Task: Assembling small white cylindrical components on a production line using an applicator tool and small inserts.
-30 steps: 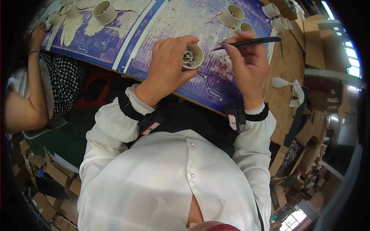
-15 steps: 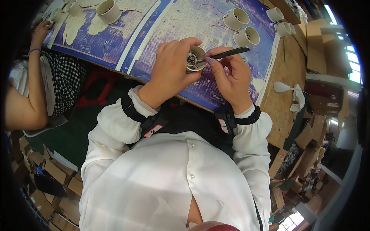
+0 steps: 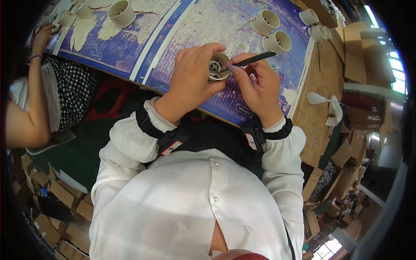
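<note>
My left hand (image 3: 190, 78) is wrapped round a small cream cup (image 3: 222, 56), held above the near part of the blue-covered table. Inside the cup sits a round metal part (image 3: 215, 66) with a ring and a hub, partly hidden by the wall and my fingers. In my right hand (image 3: 260, 84), pinched between thumb and fingers, is a slim pair of black tweezers (image 3: 255, 59). Their tip points down into the cup beside the metal part; whether it touches the part I cannot tell.
Cream cups with metal parts and thin wires stand at the back right, one of them here (image 3: 277, 42), and back left (image 3: 121, 14). A white scoop-like piece (image 3: 317, 98) lies on the right wooden edge. At left, another person's arm (image 3: 41, 91) reaches the table. Cardboard boxes (image 3: 355, 52) stand around.
My right hand and the tweezers have shifted slightly left and down at the cup. The left hand and the cup stay almost still. The other person's arm has moved slightly.
</note>
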{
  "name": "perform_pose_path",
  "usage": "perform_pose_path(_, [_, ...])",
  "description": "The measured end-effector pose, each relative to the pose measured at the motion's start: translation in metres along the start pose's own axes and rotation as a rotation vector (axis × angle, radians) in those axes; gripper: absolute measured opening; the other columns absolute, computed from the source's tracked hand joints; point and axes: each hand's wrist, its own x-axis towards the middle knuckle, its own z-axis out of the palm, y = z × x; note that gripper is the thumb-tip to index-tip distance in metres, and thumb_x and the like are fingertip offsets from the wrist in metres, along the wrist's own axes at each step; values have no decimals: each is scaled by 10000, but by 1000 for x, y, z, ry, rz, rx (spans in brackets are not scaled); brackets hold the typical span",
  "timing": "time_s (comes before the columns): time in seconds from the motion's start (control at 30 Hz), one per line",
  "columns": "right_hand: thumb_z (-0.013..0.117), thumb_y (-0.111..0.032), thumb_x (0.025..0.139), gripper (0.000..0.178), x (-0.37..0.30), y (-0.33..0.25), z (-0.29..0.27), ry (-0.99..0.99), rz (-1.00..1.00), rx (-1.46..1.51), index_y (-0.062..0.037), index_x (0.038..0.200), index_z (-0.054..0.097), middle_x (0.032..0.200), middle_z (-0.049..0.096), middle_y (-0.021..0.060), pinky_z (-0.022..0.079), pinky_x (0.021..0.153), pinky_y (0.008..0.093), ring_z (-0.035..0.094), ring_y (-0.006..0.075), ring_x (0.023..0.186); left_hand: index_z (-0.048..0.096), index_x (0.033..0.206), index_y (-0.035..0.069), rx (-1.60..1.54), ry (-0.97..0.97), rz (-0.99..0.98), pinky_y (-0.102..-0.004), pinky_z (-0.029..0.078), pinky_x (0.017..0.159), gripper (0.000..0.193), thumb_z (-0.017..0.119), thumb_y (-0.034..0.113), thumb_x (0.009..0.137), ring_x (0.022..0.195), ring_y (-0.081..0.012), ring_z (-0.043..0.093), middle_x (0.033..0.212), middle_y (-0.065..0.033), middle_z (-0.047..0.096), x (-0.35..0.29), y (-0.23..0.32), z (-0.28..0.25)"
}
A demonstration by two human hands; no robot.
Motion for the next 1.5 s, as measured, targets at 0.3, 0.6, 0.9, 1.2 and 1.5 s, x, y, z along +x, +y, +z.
perform_pose_path(0.3, [668,-31,931,152,-1,2,2,-7,-54,-46,-17,1081,658,991,678,45,478,669,227,601,87,763,533,1247,114,-5,-5,-5,-423,385,948,675,824,102,639,1028,-286,596,1060,-64,637,-1,-2,0])
perform_pose_path(0.6, [663,-44,943,164,-4,4,4,-5,-4,-21,-7,1101,645,1010,673,55,502,718,238,632,102,813,532,1244,111,-3,5,13,-419,386,941,665,823,102,645,1027,-284,596,1054,-61,639,-2,-4,2])
perform_pose_path(0.9, [666,-53,944,167,-4,3,5,11,-12,-37,-11,1104,646,993,675,52,504,693,237,639,98,797,539,1234,108,-3,1,7,-420,384,944,646,822,109,653,1035,-285,596,1064,-63,640,-2,-4,2])
perform_pose_path(1.2, [676,-59,938,141,-3,-1,13,111,-135,-104,-12,1070,660,964,679,56,510,656,248,643,104,749,542,1223,108,18,22,1,-427,381,948,639,829,120,651,1034,-285,598,1066,-67,640,-4,-2,2])
perform_pose_path(1.5, [674,-64,940,149,-5,0,7,71,-59,-60,-4,1074,654,982,684,71,521,688,251,653,118,780,551,1221,106,60,33,20,-417,412,920,601,827,144,689,1023,-312,594,1065,-73,646,-5,-1,3])
